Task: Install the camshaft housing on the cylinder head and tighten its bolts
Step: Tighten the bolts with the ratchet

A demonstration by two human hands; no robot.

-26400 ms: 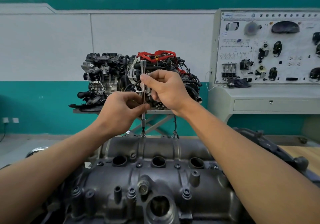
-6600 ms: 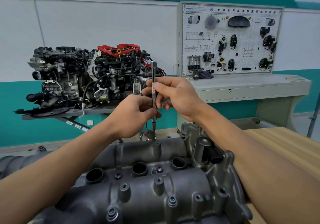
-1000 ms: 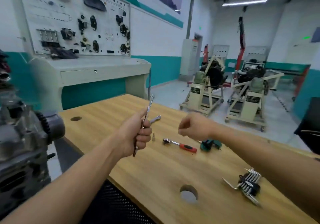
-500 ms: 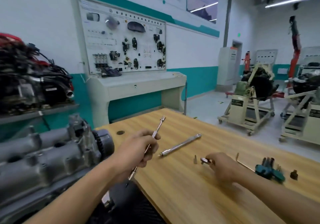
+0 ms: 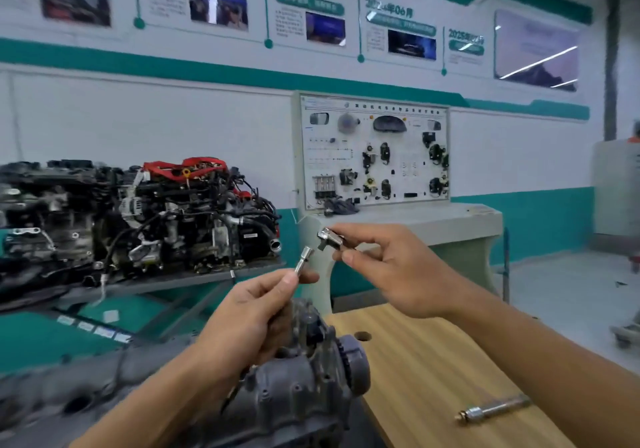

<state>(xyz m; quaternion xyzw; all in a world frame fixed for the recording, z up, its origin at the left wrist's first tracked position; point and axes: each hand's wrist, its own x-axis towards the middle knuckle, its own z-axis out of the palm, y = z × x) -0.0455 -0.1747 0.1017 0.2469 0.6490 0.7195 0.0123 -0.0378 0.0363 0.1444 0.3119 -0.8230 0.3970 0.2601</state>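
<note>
The grey camshaft housing [image 5: 294, 388] sits on the engine at the bottom left, partly behind my left forearm. My left hand [image 5: 249, 316] grips a slim extension bar [image 5: 304, 260], its square end pointing up and to the right. My right hand [image 5: 391, 267] pinches the metal head of a ratchet [image 5: 329, 238] just above and to the right of that end; the ratchet's handle is hidden in my palm. A small gap separates the two tools. No bolts can be made out in the blur.
A wooden workbench [image 5: 426, 371] with a round hole lies to the right, and a second extension bar [image 5: 493, 410] rests on it. Behind stand a display engine [image 5: 138, 215] on a stand and a white training panel [image 5: 374, 153] on its console.
My right hand has picked the ratchet up off the bench and raised it to the extension bar. My left hand lifted the bar. The view swung back left toward the engine.
</note>
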